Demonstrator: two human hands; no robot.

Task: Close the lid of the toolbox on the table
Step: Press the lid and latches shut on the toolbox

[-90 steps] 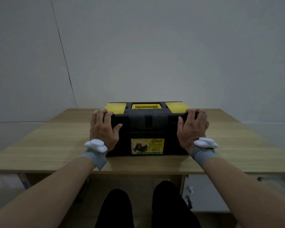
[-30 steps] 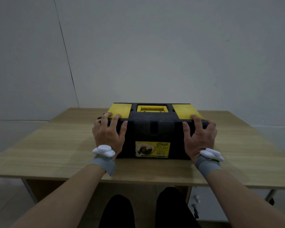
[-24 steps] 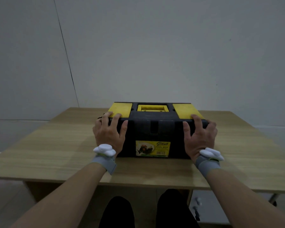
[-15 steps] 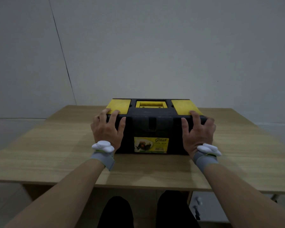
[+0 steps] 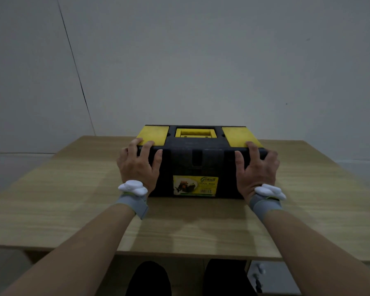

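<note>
A black toolbox (image 5: 199, 165) with yellow lid panels and a yellow label stands in the middle of the wooden table (image 5: 73, 189). Its lid (image 5: 198, 142) lies flat down on the body. My left hand (image 5: 138, 166) grips the front left corner, fingers over the lid's edge and thumb on the front face. My right hand (image 5: 256, 167) holds the front right corner the same way. Both wrists wear grey bands with white trackers.
A plain grey wall stands close behind the table. My knees (image 5: 150, 278) show below the table's front edge, with a drawer unit (image 5: 271, 276) under the table at the right.
My hands have stayed on the toolbox's front corners. The view has shifted slightly, and more of the lid's top shows than three seconds ago.
</note>
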